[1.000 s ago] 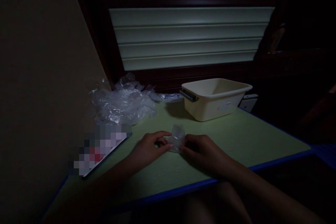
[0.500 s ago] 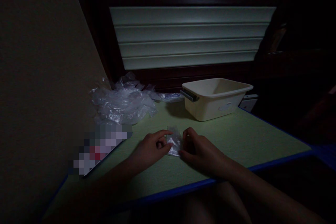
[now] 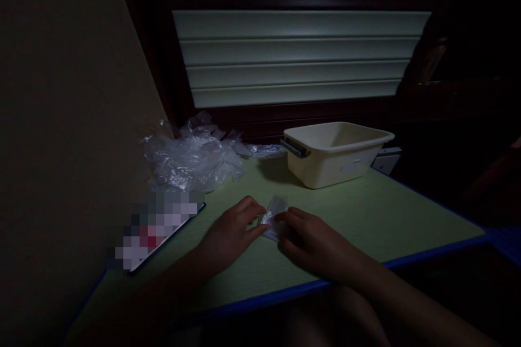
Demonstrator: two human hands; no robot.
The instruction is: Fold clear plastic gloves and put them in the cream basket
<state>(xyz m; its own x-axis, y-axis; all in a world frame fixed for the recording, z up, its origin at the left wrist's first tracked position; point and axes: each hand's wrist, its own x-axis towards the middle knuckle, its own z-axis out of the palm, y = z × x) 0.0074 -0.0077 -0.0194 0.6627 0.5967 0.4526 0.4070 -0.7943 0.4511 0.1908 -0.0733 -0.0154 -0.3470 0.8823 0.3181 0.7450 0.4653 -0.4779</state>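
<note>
A small clear plastic bag [image 3: 278, 206] lies tilted on the green table top, between my two hands. My left hand [image 3: 233, 232] has thumb and index finger closed on its left edge. From the other side, my right hand [image 3: 315, 238] presses bent fingertips onto the bag's right part, and its thumb sits at the lower right edge. The palm-side fingers of both hands are partly hidden. Dim light makes the bag's contents, if any, impossible to tell.
A large heap of clear plastic bags [image 3: 191, 160] rests at the back left by the wall. Right of it stands a cream tub [image 3: 331, 165] with a dark handle. A flat, blurred-out object [image 3: 158, 238] lies at left. Blue edging [image 3: 280, 295] borders the table [image 3: 407, 227].
The small bag has turned and tilted to the right. My right fingers have moved left onto it, while my left fingers have closed at its left edge.
</note>
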